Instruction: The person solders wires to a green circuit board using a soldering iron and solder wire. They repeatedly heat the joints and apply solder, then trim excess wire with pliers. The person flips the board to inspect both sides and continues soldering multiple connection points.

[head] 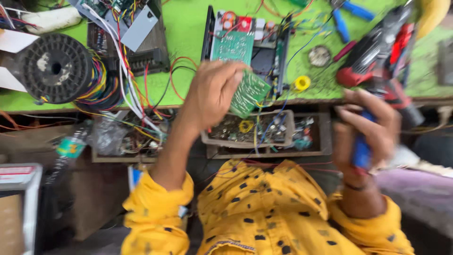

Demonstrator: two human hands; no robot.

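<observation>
L hand [212,92] clamped on small green circuit board [250,93], held tilted just over front edge of green bench [188,28], above open drawer tray [247,128] full of small parts. R hand [365,137] closed round blue-handled tool [362,151], off front edge at right; tip blurred, kind of tool not clear, prob. a screwdriver. Neither hand free.

Behind board, mid-bench: opened black electronics case [245,47] w/ second green board inside, wires trailing out. Judging by that, case already opened and small board out in hand; tool not yet touching board, so work on board itself looks still to do. Refit into case also left, as far as visible.

Elsewhere: black wire spool [55,68] near left edge w/ coloured wire bundle beside it, red-black power tool [377,59] toward right edge, blue-handled pliers [347,16] at back right, yellow tape ring [302,83] near front edge. Yellow sleeves blurred at bottom.
</observation>
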